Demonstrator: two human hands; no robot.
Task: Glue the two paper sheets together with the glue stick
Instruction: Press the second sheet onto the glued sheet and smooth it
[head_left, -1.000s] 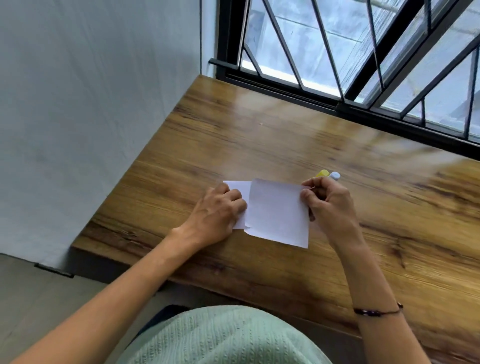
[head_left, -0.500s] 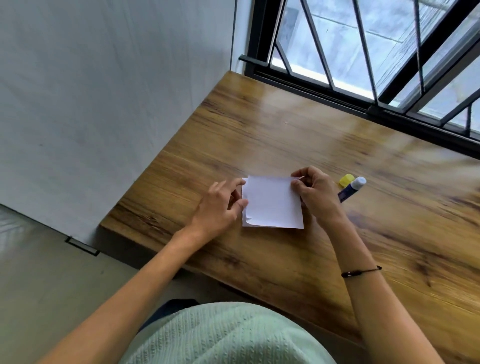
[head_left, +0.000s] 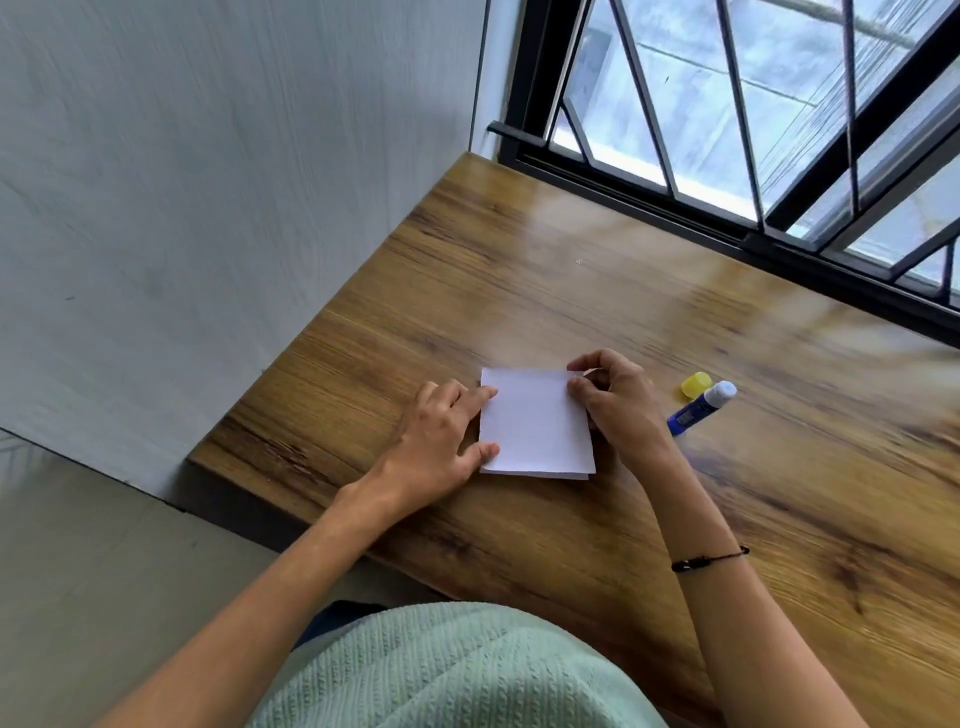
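The stacked paper sheets (head_left: 535, 423) lie flat near the table's (head_left: 571, 270) left edge. The left hand's (head_left: 441, 441) spread fingers press their left side; the right hand (head_left: 615, 410) pinches the far right corner. The uncapped glue stick (head_left: 701, 408) and yellow cap (head_left: 695, 384) lie just right.

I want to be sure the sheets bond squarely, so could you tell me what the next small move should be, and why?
Probably press and smooth the top paper sheet flat from left to right. The left hand pins its left edge, the right hand pinches the far right corner, and the edges look nearly aligned. The uncapped glue stick and its yellow cap lie set aside.
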